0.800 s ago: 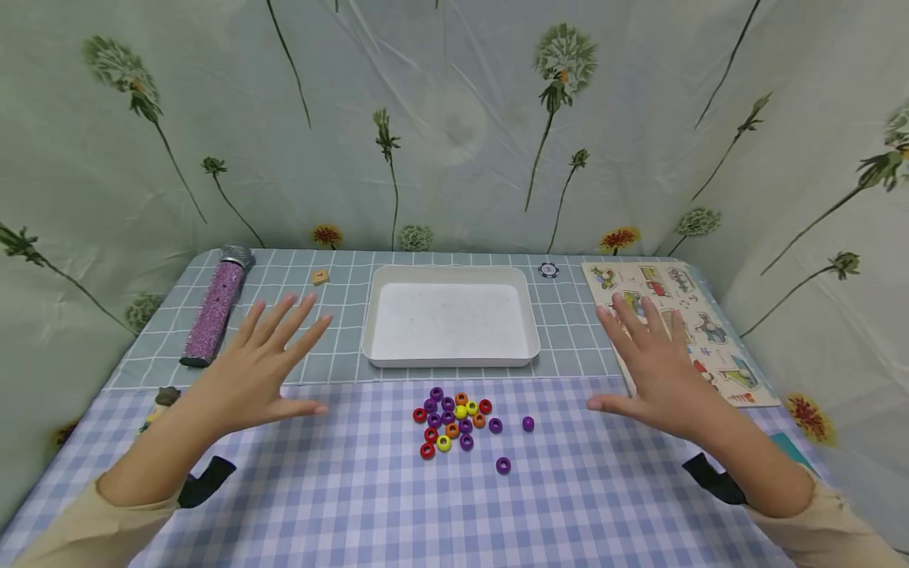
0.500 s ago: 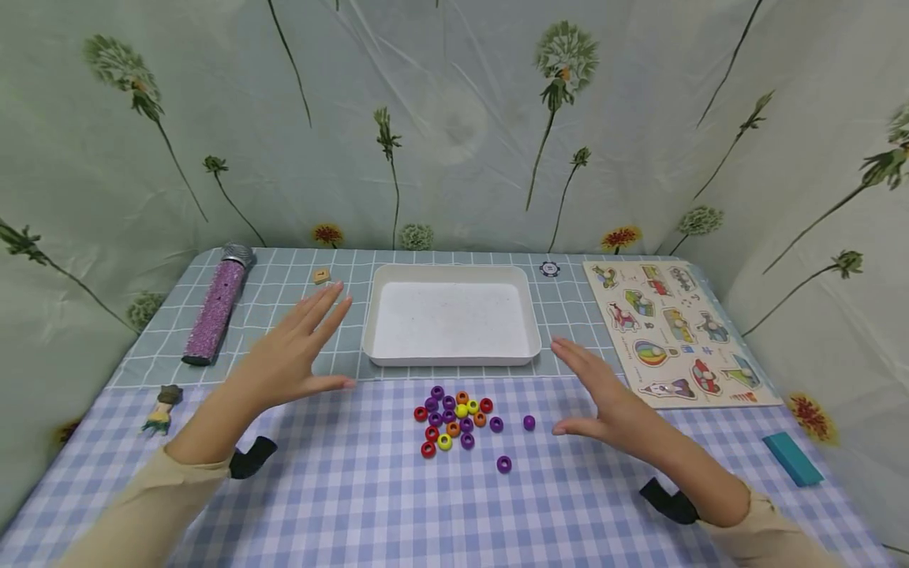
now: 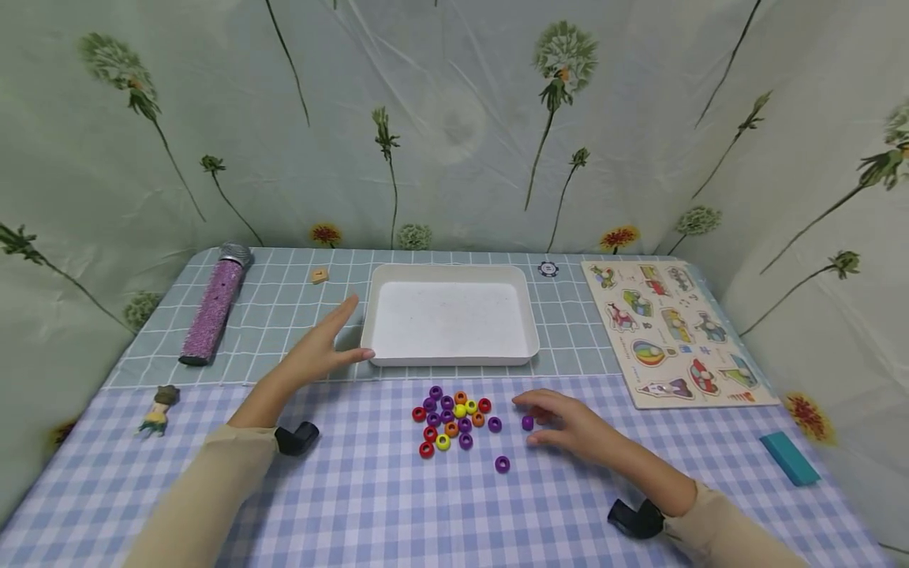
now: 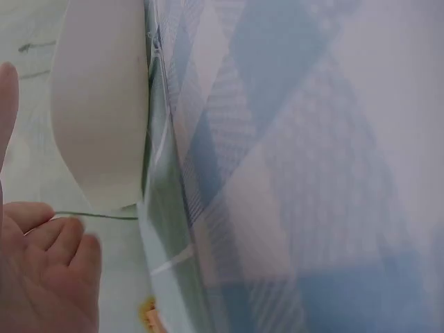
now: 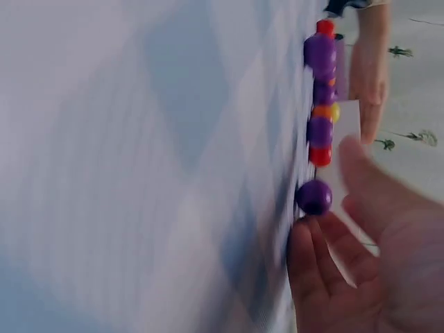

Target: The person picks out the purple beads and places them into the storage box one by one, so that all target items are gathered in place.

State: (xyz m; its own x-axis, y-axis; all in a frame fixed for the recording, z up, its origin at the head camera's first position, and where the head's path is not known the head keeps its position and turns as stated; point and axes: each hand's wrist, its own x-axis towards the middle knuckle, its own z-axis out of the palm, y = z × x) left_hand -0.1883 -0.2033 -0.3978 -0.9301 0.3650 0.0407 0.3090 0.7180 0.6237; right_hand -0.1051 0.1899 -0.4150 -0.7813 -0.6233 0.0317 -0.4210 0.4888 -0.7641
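The right hand (image 3: 571,426) sits low over the checked cloth on the table (image 3: 355,505), with 1 purple bead (image 3: 528,424) between its thumb and bent fingers. Those fingers are loose and grip nothing; whether a fingertip touches the bead, I cannot tell. This looks like the start of a pinch. A round bead would probably roll if pushed from 1 side, so thumb and forefinger should meet it together, low on its sides, with light pressure. The other fingers are best kept tucked back, since the bead cluster (image 3: 460,411) lies just beyond the fingertips and another loose bead (image 3: 503,465) lies nearer the person. The left hand (image 3: 317,349) is at the near left corner of the white tray (image 3: 454,315), fingers extended and holding nothing, thumb at the rim. A steady, gentle touch there should suffice, without tipping the tray.
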